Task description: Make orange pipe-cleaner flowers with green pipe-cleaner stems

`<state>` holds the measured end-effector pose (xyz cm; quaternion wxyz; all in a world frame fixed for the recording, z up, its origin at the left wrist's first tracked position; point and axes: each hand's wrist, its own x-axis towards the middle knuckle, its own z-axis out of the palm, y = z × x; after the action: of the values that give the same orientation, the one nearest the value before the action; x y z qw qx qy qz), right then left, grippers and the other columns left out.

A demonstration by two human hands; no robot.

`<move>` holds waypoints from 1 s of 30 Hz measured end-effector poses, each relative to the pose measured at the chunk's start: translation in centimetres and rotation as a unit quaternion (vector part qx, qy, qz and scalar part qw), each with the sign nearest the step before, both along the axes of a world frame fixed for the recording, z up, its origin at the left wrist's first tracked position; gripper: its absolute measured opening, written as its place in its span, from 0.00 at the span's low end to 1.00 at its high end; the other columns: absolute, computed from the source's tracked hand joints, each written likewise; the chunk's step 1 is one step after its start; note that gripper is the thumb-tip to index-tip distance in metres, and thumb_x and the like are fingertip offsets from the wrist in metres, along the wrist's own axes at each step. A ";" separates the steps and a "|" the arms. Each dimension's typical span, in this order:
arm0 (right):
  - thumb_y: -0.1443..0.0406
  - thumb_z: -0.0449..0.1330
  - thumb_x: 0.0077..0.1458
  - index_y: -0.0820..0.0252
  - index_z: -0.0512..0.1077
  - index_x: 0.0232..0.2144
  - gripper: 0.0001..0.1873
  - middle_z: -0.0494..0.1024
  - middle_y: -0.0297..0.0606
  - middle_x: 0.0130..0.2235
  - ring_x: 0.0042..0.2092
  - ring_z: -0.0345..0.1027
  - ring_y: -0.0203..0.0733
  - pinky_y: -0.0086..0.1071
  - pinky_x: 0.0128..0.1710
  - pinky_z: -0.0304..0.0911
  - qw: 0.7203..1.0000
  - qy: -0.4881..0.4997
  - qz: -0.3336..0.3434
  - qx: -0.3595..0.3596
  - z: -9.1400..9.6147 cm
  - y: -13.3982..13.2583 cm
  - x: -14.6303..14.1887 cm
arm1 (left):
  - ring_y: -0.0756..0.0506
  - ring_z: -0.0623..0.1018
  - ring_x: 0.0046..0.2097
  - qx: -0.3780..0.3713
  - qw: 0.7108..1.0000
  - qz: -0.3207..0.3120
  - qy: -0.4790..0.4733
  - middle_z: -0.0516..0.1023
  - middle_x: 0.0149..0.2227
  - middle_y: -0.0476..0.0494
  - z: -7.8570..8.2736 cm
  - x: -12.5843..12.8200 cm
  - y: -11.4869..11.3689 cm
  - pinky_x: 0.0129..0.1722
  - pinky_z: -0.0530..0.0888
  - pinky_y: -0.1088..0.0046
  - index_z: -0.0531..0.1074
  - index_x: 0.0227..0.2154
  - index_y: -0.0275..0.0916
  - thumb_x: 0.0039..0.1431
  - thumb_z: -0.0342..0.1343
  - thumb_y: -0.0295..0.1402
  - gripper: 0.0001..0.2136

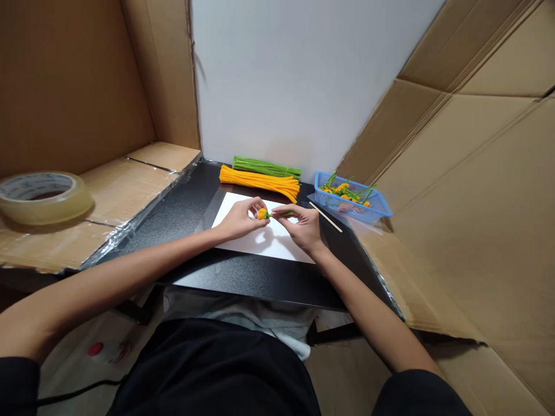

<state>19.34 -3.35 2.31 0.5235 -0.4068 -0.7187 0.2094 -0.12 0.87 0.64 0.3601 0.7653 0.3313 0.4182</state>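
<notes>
Above a white sheet, my two hands meet around a small pipe-cleaner flower with an orange head and green at its base. My left hand pinches the orange head between thumb and fingers. The fingers of my right hand are closed on the green stem, which runs back under them and is partly hidden. Just beyond the sheet lie a bundle of orange pipe cleaners and, behind it, a bundle of green pipe cleaners.
A blue basket at the back right holds several orange-and-green pieces. Beside it a pale thin stick lies on the black tabletop. A tape roll sits on cardboard at left. Cardboard panels flank the table; a white wall stands behind.
</notes>
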 end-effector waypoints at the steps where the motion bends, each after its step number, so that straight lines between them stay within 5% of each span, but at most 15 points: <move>1: 0.56 0.70 0.50 0.55 0.80 0.33 0.11 0.83 0.38 0.36 0.36 0.78 0.43 0.38 0.41 0.73 1.000 0.023 0.004 -0.016 0.0 0.1 -0.1 | 0.46 0.76 0.42 0.008 1.000 -0.020 -0.016 0.77 0.40 0.45 0.2 0.0 -0.2 0.37 0.73 0.74 0.73 0.39 0.37 0.50 0.66 0.36 0.15; 4: 0.56 0.74 0.43 0.57 0.77 0.33 0.17 0.82 0.36 0.32 0.33 0.77 0.41 0.35 0.37 0.72 0.990 0.107 0.032 -0.088 -0.1 0.5 -0.2 | 0.45 0.77 0.46 -0.022 0.991 -0.107 -0.077 0.77 0.47 0.41 0.5 -0.1 -0.5 0.43 0.74 0.71 0.71 0.45 0.38 0.49 0.68 0.37 0.21; 13: 0.56 0.77 0.36 0.60 0.78 0.29 0.19 0.79 0.33 0.27 0.29 0.71 0.36 0.33 0.33 0.67 0.962 0.118 0.094 -0.229 -0.1 1.7 1.2 | 0.47 0.78 0.37 -0.238 0.926 -0.183 -0.228 0.79 0.34 0.43 0.6 0.1 0.3 0.40 0.74 0.69 0.77 0.37 0.34 0.50 0.69 0.40 0.16; 21: 0.51 0.70 0.49 0.56 0.80 0.28 0.15 0.79 0.39 0.37 0.41 0.73 0.44 0.39 0.44 0.68 0.994 -0.027 0.089 -0.050 -0.1 1.9 1.7 | 0.46 0.79 0.38 -0.296 0.900 -0.188 -0.260 0.80 0.36 0.42 1.0 0.2 0.0 0.40 0.76 0.68 0.79 0.36 0.34 0.48 0.70 0.36 0.15; 30: 0.57 0.58 0.63 0.55 0.76 0.35 0.11 0.79 0.39 0.38 0.42 0.70 0.44 0.40 0.45 0.65 0.985 -0.147 0.054 0.073 0.0 1.5 1.4 | 0.45 0.79 0.42 -0.248 0.916 -0.202 -0.244 0.80 0.42 0.41 0.8 0.2 0.1 0.45 0.77 0.65 0.77 0.42 0.36 0.50 0.70 0.38 0.18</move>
<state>20.75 -1.81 2.31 0.4279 -0.3542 -0.8225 0.1222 0.04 0.94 1.48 0.6847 0.5764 0.1650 0.4144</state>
